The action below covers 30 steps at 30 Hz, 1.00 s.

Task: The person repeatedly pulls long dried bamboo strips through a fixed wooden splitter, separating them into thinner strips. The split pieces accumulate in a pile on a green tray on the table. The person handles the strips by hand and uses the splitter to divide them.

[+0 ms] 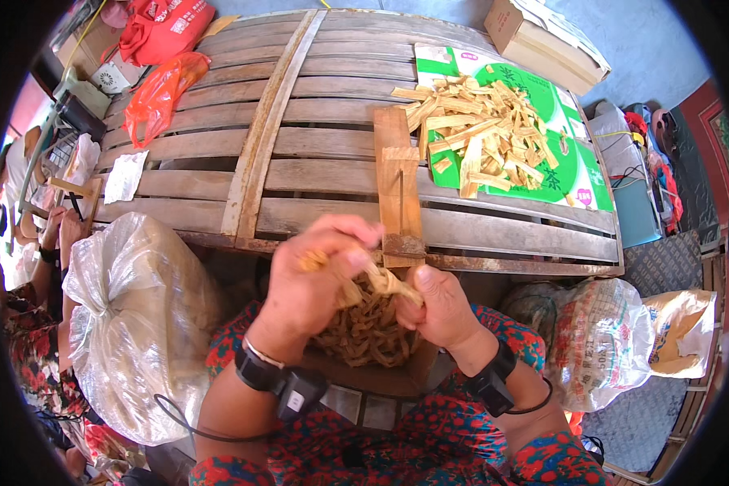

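My left hand, partly blurred, is closed around pale, twisted plant strips. Their other end is pinched between the thumb and fingers of my right hand. Below both hands, a brown box on my lap holds a heap of brown twisted strips. Just beyond the hands, a wooden board with a slot lies across the front edge of the slatted table. Flat, pale yellow pieces are piled on a green printed cardboard sheet at the table's right.
A large tied plastic sack stands at my left, a woven sack at my right. Red bags and white paper lie on the table's left, a cardboard carton at its back right. Another person's hands are at far left.
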{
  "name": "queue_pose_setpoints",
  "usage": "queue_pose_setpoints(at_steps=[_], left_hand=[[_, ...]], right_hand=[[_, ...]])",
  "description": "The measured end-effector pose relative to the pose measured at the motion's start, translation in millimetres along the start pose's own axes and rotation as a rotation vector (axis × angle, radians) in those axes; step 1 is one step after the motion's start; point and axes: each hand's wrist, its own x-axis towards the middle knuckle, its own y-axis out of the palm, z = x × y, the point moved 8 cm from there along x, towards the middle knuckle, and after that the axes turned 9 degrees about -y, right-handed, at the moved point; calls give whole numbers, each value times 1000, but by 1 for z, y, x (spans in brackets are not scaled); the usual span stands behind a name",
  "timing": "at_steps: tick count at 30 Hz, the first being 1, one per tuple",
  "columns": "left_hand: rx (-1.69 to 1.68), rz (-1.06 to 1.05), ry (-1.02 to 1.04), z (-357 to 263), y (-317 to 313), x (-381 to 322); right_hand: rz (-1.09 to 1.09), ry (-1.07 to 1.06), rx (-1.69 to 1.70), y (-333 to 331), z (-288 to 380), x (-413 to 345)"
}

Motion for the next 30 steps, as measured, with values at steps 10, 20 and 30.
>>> queue_pose_setpoints(at_steps=[10,20,30], left_hand=[[-211,135,-531,43,11,0],[-182,-193,-429,75,-9,23],[180,-432,-427,82,-42,34]], right_hand=[[-11,140,-185,-8,1,7],[-236,-232,-673,-59,37,38],[-310,-162,-1181,-90,55,49]])
